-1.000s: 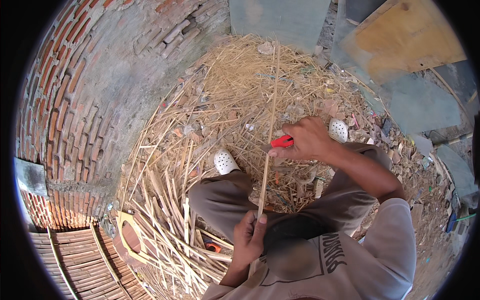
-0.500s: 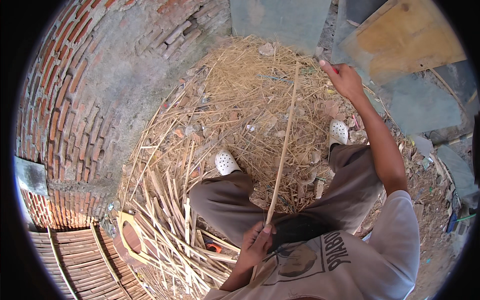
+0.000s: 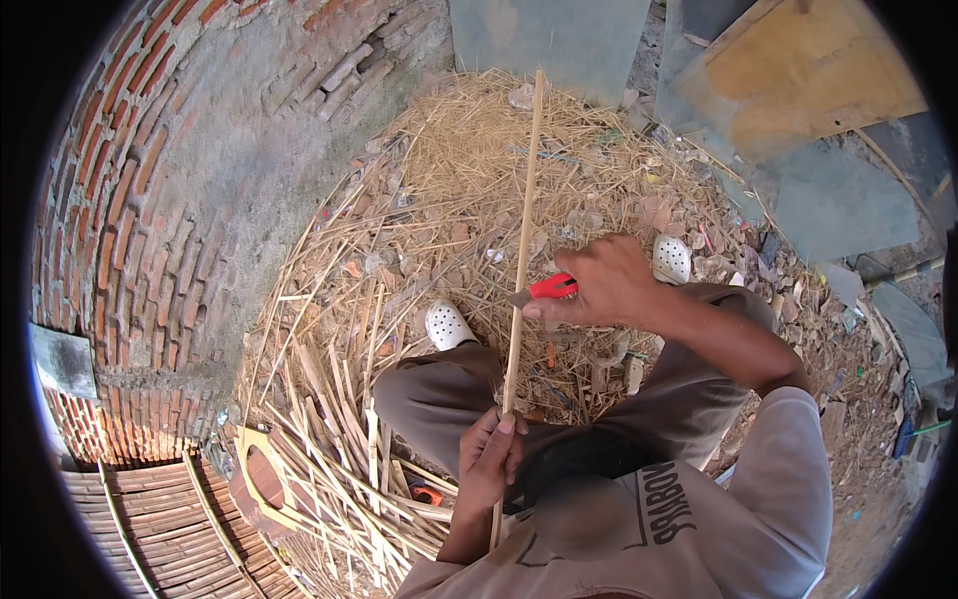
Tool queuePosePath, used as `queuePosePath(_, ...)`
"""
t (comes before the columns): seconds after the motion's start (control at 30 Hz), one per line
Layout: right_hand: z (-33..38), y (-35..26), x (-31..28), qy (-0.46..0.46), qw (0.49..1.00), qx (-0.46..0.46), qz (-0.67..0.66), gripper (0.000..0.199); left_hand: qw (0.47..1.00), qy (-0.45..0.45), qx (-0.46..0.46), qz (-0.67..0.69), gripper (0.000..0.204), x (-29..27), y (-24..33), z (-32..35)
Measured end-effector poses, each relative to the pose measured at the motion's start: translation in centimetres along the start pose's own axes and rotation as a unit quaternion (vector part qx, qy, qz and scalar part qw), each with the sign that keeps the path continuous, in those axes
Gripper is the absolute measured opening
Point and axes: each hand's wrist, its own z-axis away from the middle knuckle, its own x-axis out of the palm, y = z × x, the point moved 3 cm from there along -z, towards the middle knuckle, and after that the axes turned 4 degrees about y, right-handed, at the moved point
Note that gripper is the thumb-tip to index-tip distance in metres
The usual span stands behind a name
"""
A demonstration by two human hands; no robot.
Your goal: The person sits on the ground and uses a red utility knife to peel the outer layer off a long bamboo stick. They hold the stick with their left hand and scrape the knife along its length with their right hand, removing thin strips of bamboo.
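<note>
A long, thin bamboo strip point(image 3: 526, 210) runs from near my body out over the littered ground. My left hand point(image 3: 491, 449) is closed around its near part, and the tail passes below that hand toward my lap. In my right hand point(image 3: 606, 283) is a red-handled utility knife point(image 3: 552, 288), gripped with the fingers wrapped round it. The knife's blade end meets the strip's right side, about midway along its length. Whether the edge bites into the bamboo is too small to tell.
Many split bamboo strips point(image 3: 344, 469) lie in a heap to my left, with an orange-handled tool point(image 3: 427, 494) among them. Shavings point(image 3: 449, 150) cover the ground ahead. A brick wall point(image 3: 150, 200) rises left; grey sheets point(image 3: 549, 45) and a tan board point(image 3: 798, 75) lean at the back.
My right hand has come back from the far right to the strip, bringing the knife against it. The strip's far end has swung left, and my left hand has shifted slightly left and away from me.
</note>
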Motion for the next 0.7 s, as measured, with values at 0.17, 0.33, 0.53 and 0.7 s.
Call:
queuePosePath(0.17, -0.4, 0.0, -0.1, 0.05, 0.998, -0.03, -0.016, 0.074, 1.0, -0.002, 0.013, -0.01, 0.031, -0.2, -0.1, 0.2)
queuePosePath(0.33, 0.0, -0.4, 0.4, 0.026, 0.999, -0.01, -0.02, 0.073, 1.0, -0.004, 0.009, -0.005, 0.031, -0.5, 0.0, 0.3)
queuePosePath(0.53, -1.6, 1.4, 0.0, 0.058, 0.998, 0.014, -0.034, 0.071, 1.0, -0.011, 0.014, -0.003, 0.031, -0.3, -0.5, 0.6)
queuePosePath(0.7, 0.4, -0.4, 0.9, 0.048, 0.998, -0.029, -0.016, 0.071, 1.0, -0.02, 0.017, 0.008, 0.032, -0.5, -0.9, 0.5)
